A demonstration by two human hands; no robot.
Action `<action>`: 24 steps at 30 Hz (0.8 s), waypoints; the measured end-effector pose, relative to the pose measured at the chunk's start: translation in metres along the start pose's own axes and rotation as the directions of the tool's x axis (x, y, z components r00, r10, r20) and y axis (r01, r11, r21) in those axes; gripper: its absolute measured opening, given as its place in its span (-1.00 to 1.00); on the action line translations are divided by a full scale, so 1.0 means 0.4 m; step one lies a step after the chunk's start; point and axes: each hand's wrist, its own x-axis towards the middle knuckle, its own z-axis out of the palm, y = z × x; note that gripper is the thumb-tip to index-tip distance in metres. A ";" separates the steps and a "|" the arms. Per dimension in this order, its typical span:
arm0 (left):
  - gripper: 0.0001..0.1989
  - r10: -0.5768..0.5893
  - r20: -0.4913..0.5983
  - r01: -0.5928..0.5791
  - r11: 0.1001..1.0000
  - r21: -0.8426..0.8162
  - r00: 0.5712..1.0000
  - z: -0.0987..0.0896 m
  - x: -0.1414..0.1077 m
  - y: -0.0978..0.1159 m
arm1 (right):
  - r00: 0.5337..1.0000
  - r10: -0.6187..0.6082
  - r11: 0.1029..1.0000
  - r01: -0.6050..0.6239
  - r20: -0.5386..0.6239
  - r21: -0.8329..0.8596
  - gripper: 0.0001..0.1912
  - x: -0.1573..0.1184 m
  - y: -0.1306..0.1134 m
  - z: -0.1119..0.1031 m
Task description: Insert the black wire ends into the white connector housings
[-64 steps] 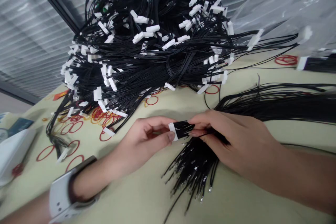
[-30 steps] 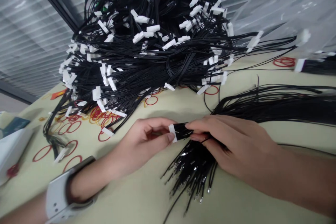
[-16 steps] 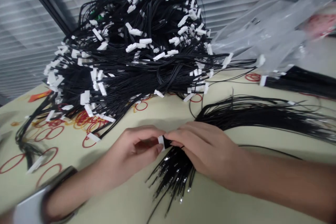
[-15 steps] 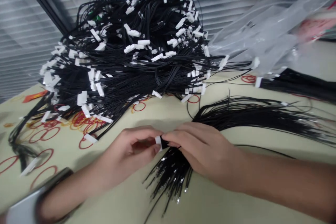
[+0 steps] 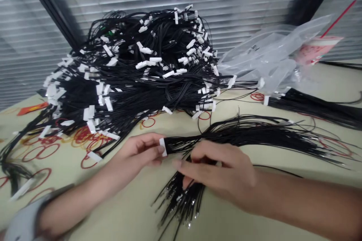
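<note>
"Over the pale table (image 5: 127, 211), what is the left hand (image 5: 145, 152) holding?"

"A white connector (image 5: 163, 147), pinched between thumb and fingers. Black wires (image 5: 179, 144) run out of it toward the right."

"And the right hand (image 5: 226, 169)?"

"It is just right of the connector, over the loose wire ends (image 5: 181, 196), fingers curled and thumb near them. I can't tell whether it grips a wire."

"Those ends have shiny tips?"

"Yes, they fan out below that hand. Behind both hands sits the big wire pile (image 5: 147, 90), dotted with white connectors."

"What lies around it?"

"Rubber bands (image 5: 82, 137) at its front left, and a clear plastic bag (image 5: 263, 54) at its right."
</note>
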 end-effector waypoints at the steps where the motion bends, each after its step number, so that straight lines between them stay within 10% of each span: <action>1: -0.95 0.002 0.000 -0.002 1.000 -0.015 1.000 0.002 -0.002 0.001 | 0.998 -0.041 0.999 0.041 0.048 -0.004 -0.86 -0.001 0.003 0.002; 7: -0.89 0.049 0.075 -0.053 0.997 0.049 0.996 0.004 -0.002 0.004 | 0.988 -0.118 0.973 0.135 0.101 -0.187 -0.61 0.004 0.015 0.015; 15: -0.94 0.069 0.103 -0.072 0.997 0.029 0.992 0.006 -0.005 0.009 | 0.993 0.074 0.991 -0.063 0.091 -0.119 -0.82 0.001 0.026 0.013; 24: -0.91 0.066 0.126 -0.068 0.997 0.018 0.990 0.004 -0.004 0.005 | 0.998 0.012 0.982 -0.001 0.059 -0.188 -0.82 -0.004 0.023 0.013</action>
